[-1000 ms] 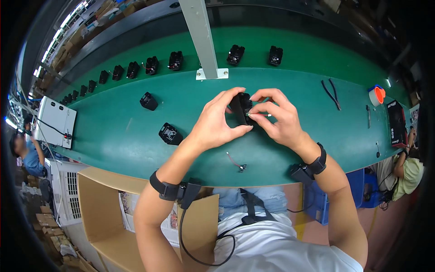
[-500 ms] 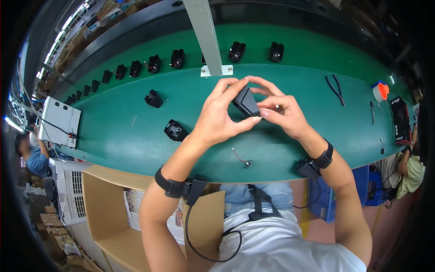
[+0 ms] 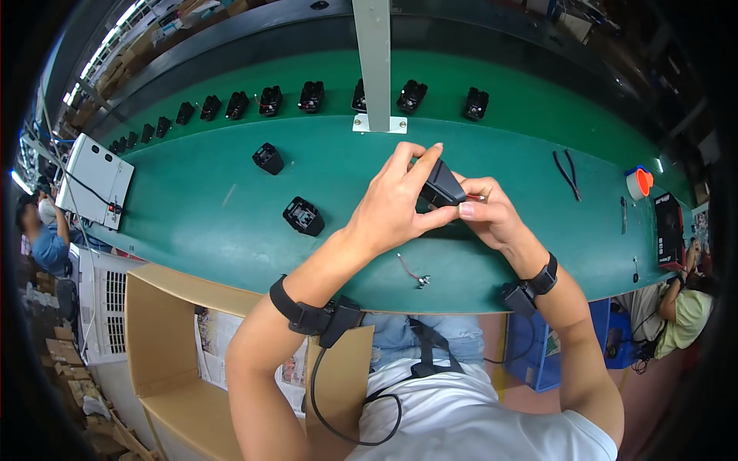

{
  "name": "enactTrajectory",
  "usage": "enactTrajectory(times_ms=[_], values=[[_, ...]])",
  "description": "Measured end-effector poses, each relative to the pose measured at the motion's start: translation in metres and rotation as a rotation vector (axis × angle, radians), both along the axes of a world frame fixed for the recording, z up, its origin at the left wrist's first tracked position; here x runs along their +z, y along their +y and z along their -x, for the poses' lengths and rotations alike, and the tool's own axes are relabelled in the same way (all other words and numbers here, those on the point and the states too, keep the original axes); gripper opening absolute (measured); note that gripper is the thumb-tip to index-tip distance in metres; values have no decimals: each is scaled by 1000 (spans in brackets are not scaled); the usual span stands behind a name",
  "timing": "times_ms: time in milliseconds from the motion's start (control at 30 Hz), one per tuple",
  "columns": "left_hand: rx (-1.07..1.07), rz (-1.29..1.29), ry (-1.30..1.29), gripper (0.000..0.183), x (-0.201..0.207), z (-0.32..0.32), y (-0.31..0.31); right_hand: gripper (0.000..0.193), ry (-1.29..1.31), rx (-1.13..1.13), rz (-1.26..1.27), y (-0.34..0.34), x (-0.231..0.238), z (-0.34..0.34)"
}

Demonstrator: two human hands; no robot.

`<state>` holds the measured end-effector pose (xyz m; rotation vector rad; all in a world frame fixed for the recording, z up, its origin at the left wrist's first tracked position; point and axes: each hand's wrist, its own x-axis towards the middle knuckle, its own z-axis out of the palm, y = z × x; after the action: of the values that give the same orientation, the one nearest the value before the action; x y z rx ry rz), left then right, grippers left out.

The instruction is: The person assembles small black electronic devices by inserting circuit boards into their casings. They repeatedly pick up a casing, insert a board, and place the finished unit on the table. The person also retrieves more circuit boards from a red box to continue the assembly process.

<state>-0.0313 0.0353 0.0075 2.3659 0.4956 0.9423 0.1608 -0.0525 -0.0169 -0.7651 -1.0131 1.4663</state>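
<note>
Black housing [image 3: 446,187] sits between the two hands, raised above the tabletop [image 3: 523,157] and tilted, its long axis seeming to run from the far side down toward the near right. It lies just to the right of the left hand [image 3: 392,196] and just to the left of the right hand [image 3: 490,215]; both touch it, though the left covers more. The left hand is curved around it, fingers over the far end and thumb along the near edge. The right hand is drawn together at the near right corner, thumb tip against the housing; its fingers are partly hidden, so whether they also pinch the red wire [image 3: 476,197] there cannot be told.

By count, one housing is held, and two similar housings [image 3: 304,216] stand on the tabletop to the left. Along the back, on the green ledge [image 3: 442,81], a row of housings [image 3: 311,97] has two to the right of the post [image 3: 373,65], one partly behind it, and at least seven to its left; the farthest are too small to count. One loose red lead [image 3: 422,282] lies near the front edge. On the right are one pair of pliers [image 3: 575,185], one orange-and-white roll [image 3: 644,181] and one dark box [image 3: 669,230].
</note>
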Motion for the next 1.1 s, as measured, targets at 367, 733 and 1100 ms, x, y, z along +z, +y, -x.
enactTrajectory(times_ms=[367, 733, 1100], values=[[434, -181, 989, 72, 30, 43, 29, 33, -1614, -752, -263, 71, 21, -134], [479, 320, 1282, 96, 31, 77, 68, 34, -2089, -400, -17, 84, 11, -213], [95, 31, 821, 83, 1, 43, 44, 42, -1355, -41, -79, -4, 56, -18]])
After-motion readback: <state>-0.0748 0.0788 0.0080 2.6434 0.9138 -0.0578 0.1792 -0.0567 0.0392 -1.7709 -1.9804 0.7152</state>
